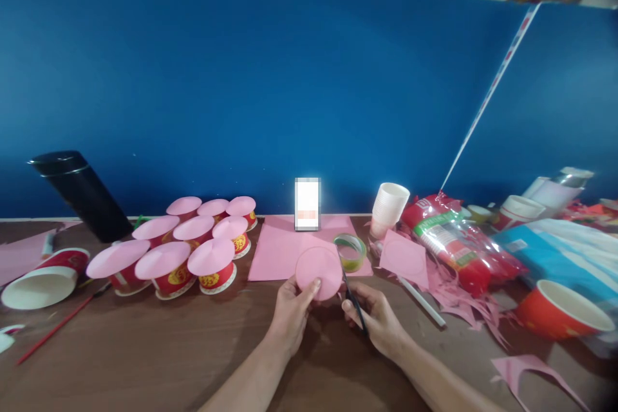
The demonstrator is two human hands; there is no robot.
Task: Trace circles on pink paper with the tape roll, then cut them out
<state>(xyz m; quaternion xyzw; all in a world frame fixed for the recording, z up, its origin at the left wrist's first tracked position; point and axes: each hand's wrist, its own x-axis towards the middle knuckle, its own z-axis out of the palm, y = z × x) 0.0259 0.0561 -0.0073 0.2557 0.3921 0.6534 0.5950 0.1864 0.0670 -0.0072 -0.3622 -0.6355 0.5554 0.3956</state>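
Note:
Between the thumb and fingers of my left hand [290, 315] is a round pink paper disc [316, 270]. My right hand [374, 315] grips a pair of dark-handled scissors [355, 302], whose blades point up along the disc's right edge. Whether the blades touch the paper I cannot tell. Behind the disc lies a larger pink paper sheet [273, 251], and a roll of green-edged tape [351, 252] rests by its right side.
Several red paper cups with pink cone tops [211, 261] stand at left, near a black flask [82, 193]. A bright phone-like screen [308, 204] stands at centre back. Stacked white cups [390, 206], a red plastic packet [454, 238], pink scraps [463, 302] and an orange cup [560, 312] occupy the right.

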